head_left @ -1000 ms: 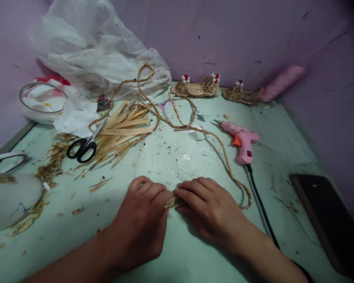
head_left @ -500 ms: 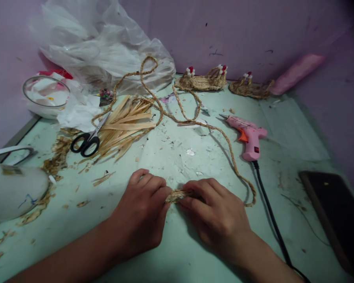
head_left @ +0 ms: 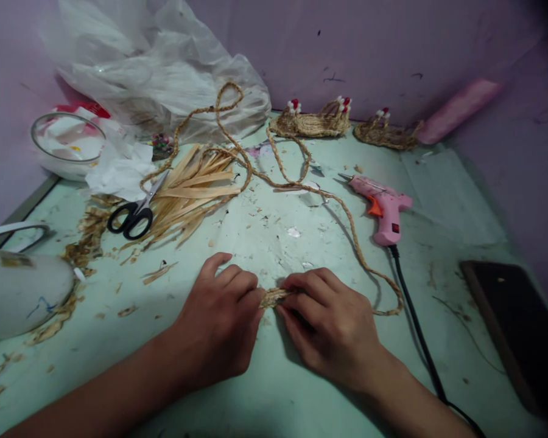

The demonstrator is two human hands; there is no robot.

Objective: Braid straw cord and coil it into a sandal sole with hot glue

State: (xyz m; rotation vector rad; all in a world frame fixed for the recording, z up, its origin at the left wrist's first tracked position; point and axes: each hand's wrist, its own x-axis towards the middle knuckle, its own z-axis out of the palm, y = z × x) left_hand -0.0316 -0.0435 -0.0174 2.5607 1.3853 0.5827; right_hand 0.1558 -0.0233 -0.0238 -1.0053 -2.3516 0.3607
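Observation:
Between my hands, low in the middle of the view, is a small woven fibre piece (head_left: 273, 297). My left hand (head_left: 226, 316) pinches its left end, with the little finger lifted. The right end is gripped by my right hand (head_left: 333, 322), whose fingers hide much of it. A long braided cord (head_left: 354, 234) runs out from behind my right hand, curves up and loops across the table toward the back left.
Scissors (head_left: 131, 220) lie by dry fibre strips (head_left: 196, 188) at left, near a white rounded container (head_left: 22, 295). A pink glue gun (head_left: 383, 204) and a dark phone (head_left: 516, 328) are at right. Beaded woven pieces (head_left: 317, 126) and a plastic bag (head_left: 178, 79) stand behind.
My right hand's fingers have shifted slightly on the woven piece, and the cord's loop beside it has moved a little to the right. The whole view has shifted slightly.

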